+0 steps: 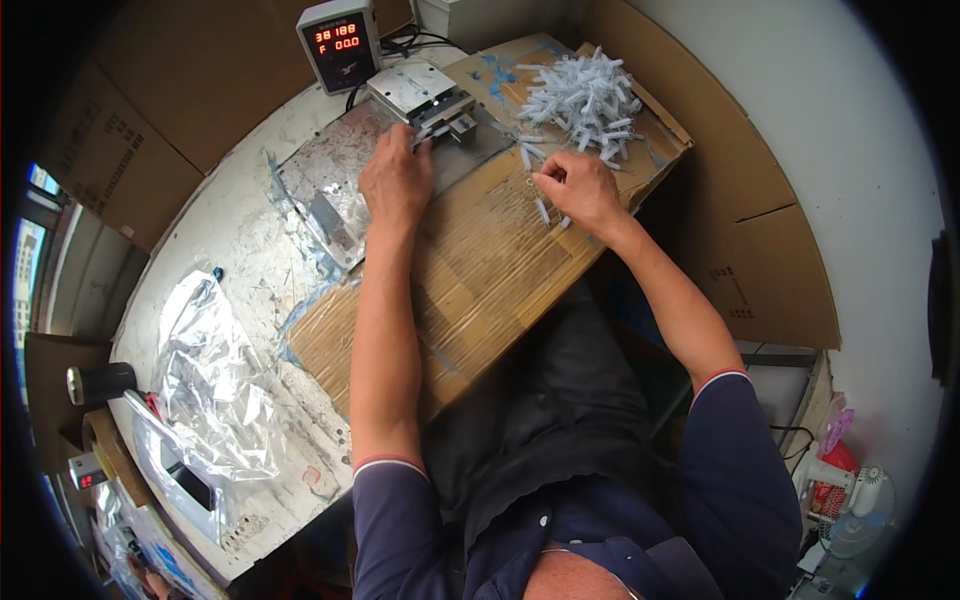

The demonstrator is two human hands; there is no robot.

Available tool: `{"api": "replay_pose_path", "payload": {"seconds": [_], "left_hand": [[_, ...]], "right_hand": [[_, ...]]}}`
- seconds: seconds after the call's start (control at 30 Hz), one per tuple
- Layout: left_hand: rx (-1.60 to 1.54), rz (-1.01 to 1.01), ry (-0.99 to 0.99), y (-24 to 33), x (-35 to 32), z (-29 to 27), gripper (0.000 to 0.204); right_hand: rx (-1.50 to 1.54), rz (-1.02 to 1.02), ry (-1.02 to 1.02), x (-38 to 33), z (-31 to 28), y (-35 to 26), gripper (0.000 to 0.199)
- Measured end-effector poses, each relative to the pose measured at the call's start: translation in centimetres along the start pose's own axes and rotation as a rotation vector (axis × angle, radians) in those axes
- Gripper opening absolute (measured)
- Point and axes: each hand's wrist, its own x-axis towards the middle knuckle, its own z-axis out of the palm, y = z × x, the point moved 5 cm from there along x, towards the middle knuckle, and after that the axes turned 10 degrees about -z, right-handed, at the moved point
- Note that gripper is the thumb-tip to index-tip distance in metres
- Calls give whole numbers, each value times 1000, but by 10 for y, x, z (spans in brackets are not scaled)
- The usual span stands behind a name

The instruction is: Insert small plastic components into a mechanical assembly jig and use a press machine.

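Observation:
My left hand [397,180] is at the front of a small metal machine [412,90], fingertips pinched on a small translucent plastic piece [424,133] against the machine's metal block. Its far end is hard to see. My right hand [582,190] hovers over the cardboard-covered worktop, thumb and forefinger pressed together; what they hold, if anything, is too small to name. Several loose plastic pieces [543,211] lie just beside and below those fingers. Beyond the right hand rises a heap of translucent plastic pieces [582,95], slim, some with little loops at the ends.
A box with a red digital display [340,45] stands behind the machine, cables beside it. Flattened cardboard [470,270] covers the near worktop. Left lie a clear plastic bag [215,370] and a dark cylinder [100,383]. Cardboard walls [740,180] border the right; a fan [862,510] is at lower right.

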Motion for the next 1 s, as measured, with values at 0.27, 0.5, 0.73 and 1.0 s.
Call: {"api": "replay_pose_path", "payload": {"seconds": [0.27, 0.5, 0.73, 1.0], "left_hand": [[-126, -22, 46, -5, 1, -5, 18], [-673, -292, -116, -35, 11, 2, 14], [-1478, -522, -453, -32, 16, 2, 21], [-1712, -509, -530, -20, 24, -6, 20]], "right_hand": [[-95, 16, -167, -9, 2, -9, 29], [-177, -12, -311, -13, 15, -6, 25], [-23, -25, -120, -4, 13, -19, 18], [117, -26, -140, 7, 29, -34, 18]]}}
